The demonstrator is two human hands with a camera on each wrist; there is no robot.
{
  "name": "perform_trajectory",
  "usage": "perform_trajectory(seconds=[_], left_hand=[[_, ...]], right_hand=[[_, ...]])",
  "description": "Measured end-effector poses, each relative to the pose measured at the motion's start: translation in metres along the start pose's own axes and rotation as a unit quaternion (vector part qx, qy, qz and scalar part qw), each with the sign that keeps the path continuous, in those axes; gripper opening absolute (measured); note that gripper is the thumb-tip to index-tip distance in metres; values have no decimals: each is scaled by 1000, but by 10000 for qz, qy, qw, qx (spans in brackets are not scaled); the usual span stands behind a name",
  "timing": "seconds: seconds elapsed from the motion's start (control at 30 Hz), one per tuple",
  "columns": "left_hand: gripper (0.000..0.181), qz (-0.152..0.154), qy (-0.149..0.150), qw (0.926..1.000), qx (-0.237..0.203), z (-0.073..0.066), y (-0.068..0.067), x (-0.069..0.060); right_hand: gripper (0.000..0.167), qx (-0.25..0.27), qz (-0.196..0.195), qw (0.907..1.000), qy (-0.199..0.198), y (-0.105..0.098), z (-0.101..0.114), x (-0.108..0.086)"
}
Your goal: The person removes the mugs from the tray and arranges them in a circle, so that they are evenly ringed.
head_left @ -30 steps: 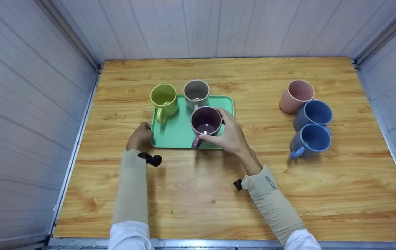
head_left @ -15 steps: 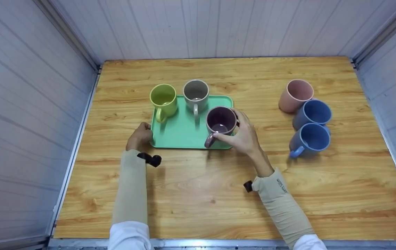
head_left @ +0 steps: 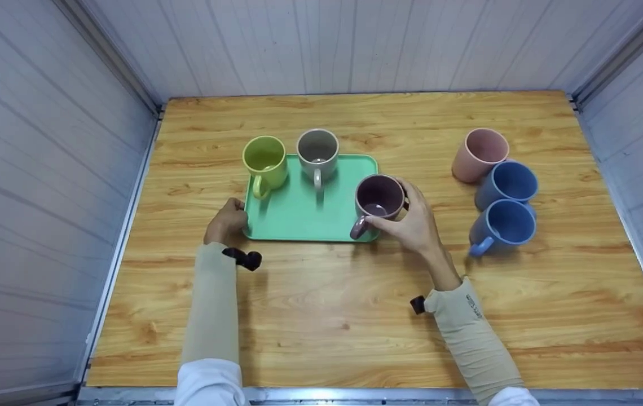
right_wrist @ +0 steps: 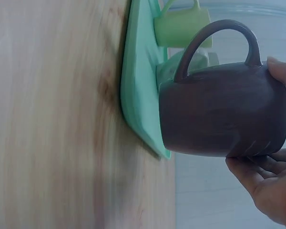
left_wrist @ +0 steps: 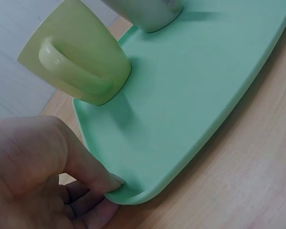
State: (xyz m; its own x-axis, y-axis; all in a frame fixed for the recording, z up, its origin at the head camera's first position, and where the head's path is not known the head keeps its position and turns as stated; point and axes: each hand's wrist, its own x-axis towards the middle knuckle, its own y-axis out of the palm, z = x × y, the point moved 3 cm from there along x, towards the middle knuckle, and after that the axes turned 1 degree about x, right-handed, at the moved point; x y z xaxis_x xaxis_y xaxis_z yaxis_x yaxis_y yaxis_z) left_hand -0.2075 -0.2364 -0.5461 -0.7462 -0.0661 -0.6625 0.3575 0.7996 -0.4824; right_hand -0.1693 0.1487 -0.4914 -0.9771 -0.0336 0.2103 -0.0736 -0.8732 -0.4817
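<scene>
A green tray (head_left: 310, 217) lies on the table, and my left hand (head_left: 227, 221) grips its near left corner, thumb on the rim in the left wrist view. A yellow-green mug (head_left: 266, 163) and a grey mug (head_left: 318, 153) stand at its back left and back middle. My right hand (head_left: 420, 225) holds a dark purple mug (head_left: 379, 197) by the upper body, over the tray's right side. In the right wrist view the purple mug (right_wrist: 224, 112) hides part of the tray; whether its base touches the tray, I cannot tell.
On the right of the wooden table (head_left: 321, 338), a pink mug (head_left: 471, 163) and two blue mugs (head_left: 490, 189) (head_left: 505, 225) stand close together. Pale panel walls (head_left: 321, 45) rise at the back and both sides.
My right hand has carried the purple mug to the right, from the tray's middle to its right edge. The left hand and the tray have stayed in place.
</scene>
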Motion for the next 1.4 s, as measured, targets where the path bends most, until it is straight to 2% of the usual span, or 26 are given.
perform_trajectory(seconds=[0.33, 0.57, 0.77, 1.1, 1.4], left_hand=[[43, -43, 24, 10000, 5, -1, 0, 1], [43, -58, 60, 10000, 6, -1, 0, -3], [39, 32, 260, 9993, 283, -1, -1, -3], [44, -14, 135, 9997, 180, 2, 1, 0], [44, -65, 73, 9997, 203, 1, 0, 0]], right_hand=[[95, -283, 163, 9988, 361, -20, -14, -4], [96, -279, 234, 9986, 396, -34, -18, -6], [96, -359, 227, 9981, 445, -48, -22, -8], [99, -581, 582, 9931, 832, -65, -35, -13], [94, -725, 409, 9940, 713, -76, -40, -16]])
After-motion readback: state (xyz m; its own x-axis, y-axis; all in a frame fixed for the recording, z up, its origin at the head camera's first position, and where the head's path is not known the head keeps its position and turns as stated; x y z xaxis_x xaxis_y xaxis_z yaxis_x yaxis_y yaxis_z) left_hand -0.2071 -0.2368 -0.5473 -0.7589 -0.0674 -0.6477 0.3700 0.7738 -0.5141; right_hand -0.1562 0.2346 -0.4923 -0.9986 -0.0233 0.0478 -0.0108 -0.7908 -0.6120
